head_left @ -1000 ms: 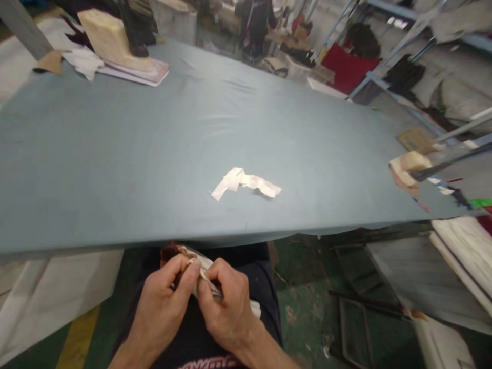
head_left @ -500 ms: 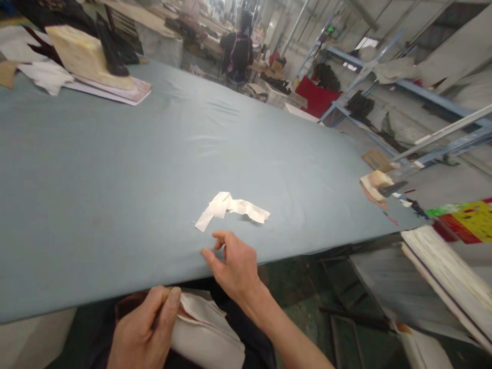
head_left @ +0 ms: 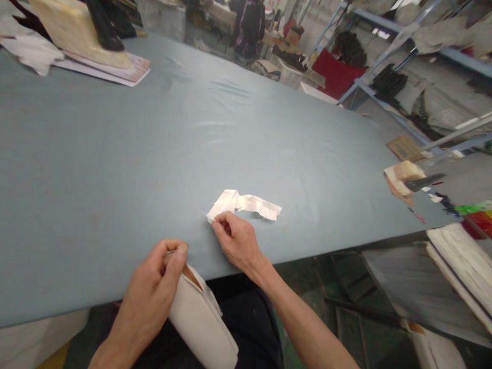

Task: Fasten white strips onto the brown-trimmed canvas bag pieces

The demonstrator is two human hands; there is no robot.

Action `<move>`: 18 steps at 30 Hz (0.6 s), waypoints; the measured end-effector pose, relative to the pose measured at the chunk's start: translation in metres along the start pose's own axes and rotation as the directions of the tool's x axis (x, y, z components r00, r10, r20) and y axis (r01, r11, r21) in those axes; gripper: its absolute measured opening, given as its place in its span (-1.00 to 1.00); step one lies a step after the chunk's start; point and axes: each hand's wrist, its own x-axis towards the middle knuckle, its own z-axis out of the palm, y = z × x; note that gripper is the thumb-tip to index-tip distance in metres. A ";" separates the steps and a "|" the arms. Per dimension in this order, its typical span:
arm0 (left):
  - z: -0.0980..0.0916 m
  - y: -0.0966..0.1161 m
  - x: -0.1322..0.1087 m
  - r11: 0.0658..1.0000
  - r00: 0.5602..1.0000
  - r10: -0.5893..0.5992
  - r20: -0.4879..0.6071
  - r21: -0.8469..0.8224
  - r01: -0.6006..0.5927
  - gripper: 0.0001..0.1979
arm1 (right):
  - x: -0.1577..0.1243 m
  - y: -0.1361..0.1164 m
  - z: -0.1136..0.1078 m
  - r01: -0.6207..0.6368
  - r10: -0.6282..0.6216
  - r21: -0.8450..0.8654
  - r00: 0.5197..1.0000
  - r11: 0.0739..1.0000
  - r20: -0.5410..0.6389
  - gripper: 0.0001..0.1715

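Observation:
My left hand (head_left: pixel 156 287) is closed on the top end of a folded cream piece of fabric or leather (head_left: pixel 203 325), which hangs down over the table's front edge and shows a brown inner side at its opening. Over the table, my right hand (head_left: pixel 238 238) pinches the near left end of a crumpled white strip (head_left: pixel 226 202). Thumb and index finger meet on that end. The rest of the strip lies bent on the blue-grey table cover (head_left: pixel 154 154), its other arm stretching to the right.
A large yellowish iron-shaped block with a black handle (head_left: pixel 77 31) stands on boards (head_left: pixel 134 72) at the far left. A smaller block (head_left: pixel 407 171) sits near the right end. Stacked pale sheets (head_left: pixel 461 271) lie beyond the table at right. A person (head_left: pixel 249 28) is in the background.
My right hand has moved forward and closed on the strip's end. My left hand has risen towards the table edge with the cream piece. The camera view has tilted down.

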 end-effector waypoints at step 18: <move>0.020 0.066 0.020 0.980 0.975 0.194 0.108 -0.070 -0.187 -0.45 | -0.020 -0.022 -0.123 0.093 -0.039 0.688 0.995 0.720 -0.093 -0.36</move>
